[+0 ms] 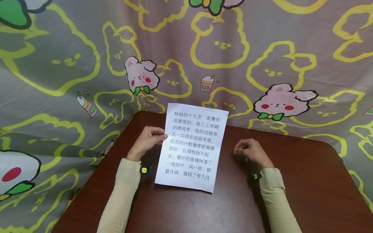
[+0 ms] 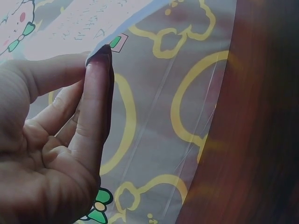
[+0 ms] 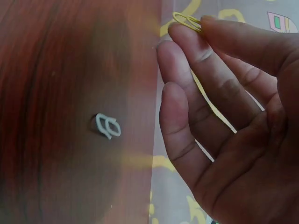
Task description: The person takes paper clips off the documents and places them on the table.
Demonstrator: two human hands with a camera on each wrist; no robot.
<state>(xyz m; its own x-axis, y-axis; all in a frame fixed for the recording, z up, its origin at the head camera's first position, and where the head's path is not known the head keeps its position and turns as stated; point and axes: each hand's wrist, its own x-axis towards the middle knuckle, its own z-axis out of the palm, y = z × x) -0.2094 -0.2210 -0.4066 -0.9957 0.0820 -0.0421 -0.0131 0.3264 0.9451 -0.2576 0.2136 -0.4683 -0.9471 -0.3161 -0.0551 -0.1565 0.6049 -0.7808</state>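
My left hand [image 1: 148, 141] pinches the left edge of a white sheet of paper [image 1: 190, 149] printed with lines of Chinese text. The sheet is raised over the table, its printed side facing me. In the left wrist view, thumb and fingertips [image 2: 99, 70] meet on the paper's edge. To the right of the sheet, my right hand [image 1: 254, 152] pinches a yellow paper clip [image 3: 187, 21] between thumb and index finger, the other fingers loosely bent. A white paper clip [image 3: 108, 126] lies on the table just below this hand.
The dark brown wooden table [image 1: 198, 210] has rounded far corners. A grey curtain [image 1: 180, 42] with yellow outlines and pink rabbits hangs behind it and along the left side. Each wrist wears a small black camera, such as the left one [image 1: 146, 170].
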